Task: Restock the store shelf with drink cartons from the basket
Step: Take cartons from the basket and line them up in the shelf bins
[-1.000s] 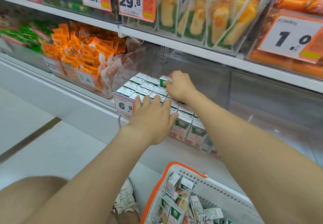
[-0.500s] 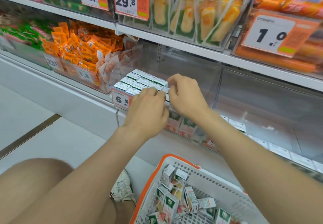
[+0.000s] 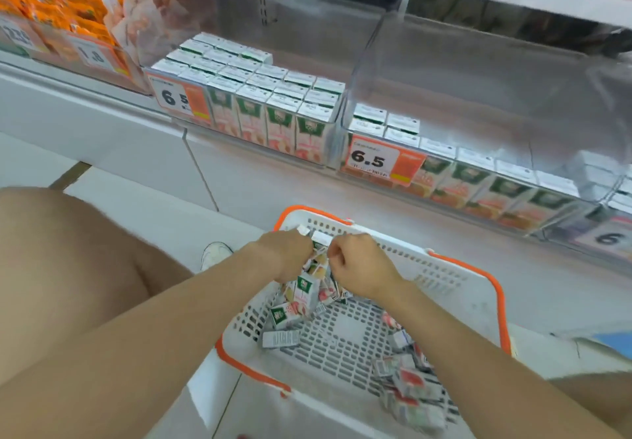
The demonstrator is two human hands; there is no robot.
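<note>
1. The held cartons (image 3: 320, 238) are gripped by curled fingers of the left hand (image 3: 285, 258) and right hand (image 3: 359, 267), over the far left corner of the basket (image 3: 455, 269)
2. Loose cartons (image 3: 412, 387) are scattered inside the basket
3. Shelved cartons (image 3: 280, 123) are lined along the front edge of the shelf (image 3: 246, 168)

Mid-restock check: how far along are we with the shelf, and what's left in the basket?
Done: the left bin looks filled several rows deep. In hand: left hand and right hand are both down in the basket, each with a grip on the carton bunch. Left: the right bin holds mostly a front row with bare space behind, and loose cartons lie in the basket.
</note>
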